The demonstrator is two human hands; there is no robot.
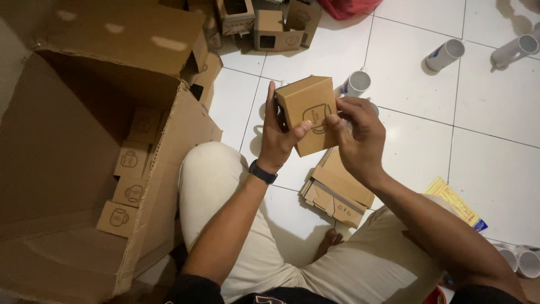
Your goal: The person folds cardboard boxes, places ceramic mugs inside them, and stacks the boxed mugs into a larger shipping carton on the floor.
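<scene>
Centre frame, I see the left hand point(279, 138) clamped around a small brown carton point(309, 112), thumb across its front, steadying it, while the right hand point(355, 138) pinches its right edge with the fingertips. A mug outline is printed on its face. Below lies a stack of flat cartons point(336, 190); at left, matching boxes line the big open carton point(84, 169). White mugs point(444, 54) lie on the tiled floor, upper right.

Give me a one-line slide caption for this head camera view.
Seated on a white tile floor, left hand and right hand hold a small cardboard box above flat box blanks.
</scene>
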